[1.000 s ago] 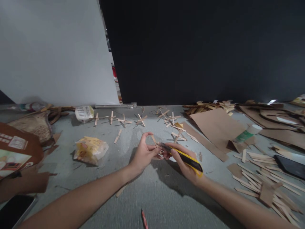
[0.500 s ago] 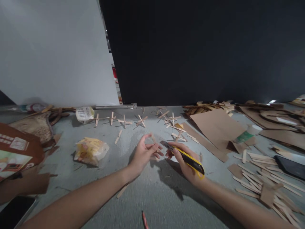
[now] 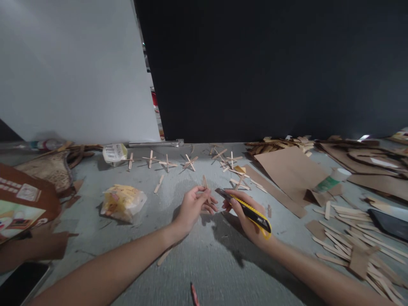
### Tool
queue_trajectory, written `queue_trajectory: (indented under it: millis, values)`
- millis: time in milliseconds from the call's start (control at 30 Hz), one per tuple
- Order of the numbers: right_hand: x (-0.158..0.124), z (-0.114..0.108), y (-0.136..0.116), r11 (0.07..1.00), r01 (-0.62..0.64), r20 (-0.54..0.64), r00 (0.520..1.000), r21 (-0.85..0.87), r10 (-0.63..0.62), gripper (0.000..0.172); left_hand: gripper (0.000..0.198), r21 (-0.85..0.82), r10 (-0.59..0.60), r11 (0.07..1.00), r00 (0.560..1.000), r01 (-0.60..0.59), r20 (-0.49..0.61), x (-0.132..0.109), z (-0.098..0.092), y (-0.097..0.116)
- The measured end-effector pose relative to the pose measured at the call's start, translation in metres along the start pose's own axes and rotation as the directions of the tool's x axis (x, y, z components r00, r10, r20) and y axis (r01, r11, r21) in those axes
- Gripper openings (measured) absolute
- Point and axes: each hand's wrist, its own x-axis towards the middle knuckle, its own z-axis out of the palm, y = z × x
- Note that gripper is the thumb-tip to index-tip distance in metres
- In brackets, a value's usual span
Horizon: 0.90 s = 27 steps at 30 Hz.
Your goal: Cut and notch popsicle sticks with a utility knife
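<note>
My left hand is closed on a wooden craft stick, whose upper end sticks up past the fingers. To its right, my right hand grips a yellow and black utility knife. The knife's blade is out and points left, close to the stick but apart from it. Beneath the left fingers, part of another pale stick piece shows on the table; its rest is hidden. Beyond my hands stand several crossed-stick pieces, among them a small cross and another cross.
Loose craft sticks lie at the right by a dark phone, with cardboard and a green-white bottle behind. A yellow plastic bag rests at left. A red pen-like object lies in front. Panels border the back.
My left fingers have drawn in around the stick, which now stands more upright. The knife has shifted very slightly left, still in my right hand.
</note>
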Motion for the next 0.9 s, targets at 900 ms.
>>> queue_trajectory:
  millis: [900]
  values:
    - [0.002,0.006,-0.01,0.918,-0.265,0.233,0.952,0.294,0.2,0.049,0.044,0.265,0.106,0.958,0.994,-0.108,0.023,0.002,-0.001,-0.01]
